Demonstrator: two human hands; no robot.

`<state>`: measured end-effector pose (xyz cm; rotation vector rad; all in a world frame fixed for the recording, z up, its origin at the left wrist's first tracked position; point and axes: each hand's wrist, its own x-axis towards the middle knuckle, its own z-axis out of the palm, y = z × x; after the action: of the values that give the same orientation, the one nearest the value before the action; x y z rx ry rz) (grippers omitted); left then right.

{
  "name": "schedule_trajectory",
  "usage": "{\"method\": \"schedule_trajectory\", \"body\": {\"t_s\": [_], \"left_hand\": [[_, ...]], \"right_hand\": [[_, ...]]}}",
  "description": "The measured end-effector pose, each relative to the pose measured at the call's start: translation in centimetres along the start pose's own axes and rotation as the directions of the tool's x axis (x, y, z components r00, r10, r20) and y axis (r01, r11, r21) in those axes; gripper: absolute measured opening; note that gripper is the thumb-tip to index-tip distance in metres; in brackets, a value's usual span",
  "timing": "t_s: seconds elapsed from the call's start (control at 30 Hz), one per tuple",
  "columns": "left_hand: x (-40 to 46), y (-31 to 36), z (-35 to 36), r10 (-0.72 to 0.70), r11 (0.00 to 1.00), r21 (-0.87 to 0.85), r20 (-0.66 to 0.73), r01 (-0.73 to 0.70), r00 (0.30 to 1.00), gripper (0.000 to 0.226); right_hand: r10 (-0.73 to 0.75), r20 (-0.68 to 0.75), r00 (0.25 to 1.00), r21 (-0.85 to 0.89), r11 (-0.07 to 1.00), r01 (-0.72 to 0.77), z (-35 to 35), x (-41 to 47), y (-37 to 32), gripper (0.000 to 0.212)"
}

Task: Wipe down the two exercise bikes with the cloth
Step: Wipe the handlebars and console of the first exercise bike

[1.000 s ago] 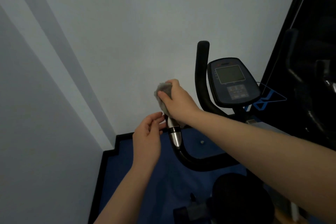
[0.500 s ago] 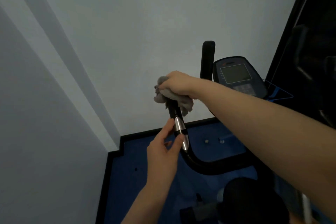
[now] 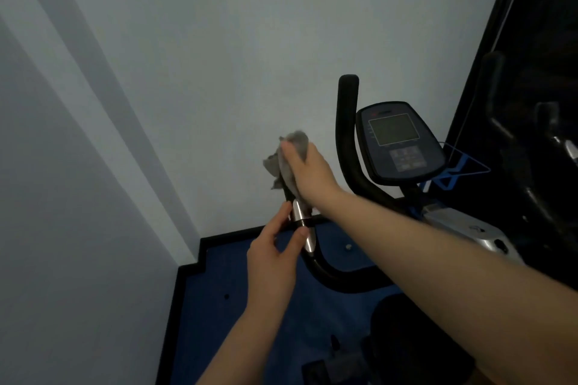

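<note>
Right hand (image 3: 308,173): fingers curled round the grey cloth (image 3: 286,159), clamping it over the top of the left handlebar (image 3: 305,237)
Left hand (image 3: 272,255): thumb and fingers pinch the handlebar's silver sleeve just below the cloth
Exercise bike (image 3: 403,141): console right of both hands, on blue floor mat (image 3: 219,284) in the wall corner

Single head-worn wide-angle view, looking forward and down from close range. Both forearms enter from the bottom edge. Faces a white wall (image 3: 219,56) corner; exercise bike console (image 3: 398,142) right of centre, blue floor mat (image 3: 219,306) below.
</note>
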<state>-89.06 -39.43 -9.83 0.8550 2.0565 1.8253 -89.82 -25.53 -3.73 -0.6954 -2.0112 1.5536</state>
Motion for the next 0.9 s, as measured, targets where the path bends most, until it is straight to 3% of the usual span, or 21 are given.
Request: {"method": "schedule_trajectory", "body": {"t_s": [0.2, 0.33, 0.43, 0.53, 0.63, 0.77, 0.9], "left_hand": [[-0.6, -0.2, 0.3, -0.032, 0.999, -0.031, -0.086, 0.03, 0.996, 0.037], [-0.5, -0.6, 0.1, -0.132, 0.986, -0.11, -0.087, 0.122, 0.987, 0.044], [-0.9, -1.4, -0.3, -0.179, 0.976, -0.138, -0.085, 0.166, 0.98, 0.045], [-2.0, -2.4, -0.2, -0.224, 0.961, -0.192, -0.107, 0.201, 0.969, 0.037], [-3.1, -2.8, 0.9, -0.255, 0.953, -0.214, -0.195, 0.213, 0.947, 0.028], [-4.5, -1.9, 2.1, -0.208, 0.965, -0.216, -0.289, 0.148, 0.934, 0.028], [-5.7, -0.3, 2.4, -0.125, 0.978, -0.203, -0.39, 0.048, 0.912, 0.029]], "right_hand": [[0.109, 0.222, 0.969, -0.324, 0.945, -0.032, -2.1, -2.1, 3.0, 0.051], [0.091, 0.226, 0.97, -0.074, 0.994, -0.076, -0.9, -1.9, 1.7, 0.038], [0.138, 0.291, 0.947, -0.15, 0.984, -0.098, -2.0, -4.6, 3.7, 0.046], [0.221, 0.475, 0.852, -0.23, 0.966, -0.122, -3.5, -6.0, 4.3, 0.039], [0.241, 0.567, 0.788, -0.226, 0.965, -0.133, -3.9, -5.8, 2.9, 0.04], [0.232, 0.616, 0.753, -0.397, 0.917, 0.042, -5.7, -7.6, 3.4, 0.023], [0.31, 0.638, 0.705, -0.583, 0.793, 0.179, -9.3, -7.7, 3.4, 0.048]]}}
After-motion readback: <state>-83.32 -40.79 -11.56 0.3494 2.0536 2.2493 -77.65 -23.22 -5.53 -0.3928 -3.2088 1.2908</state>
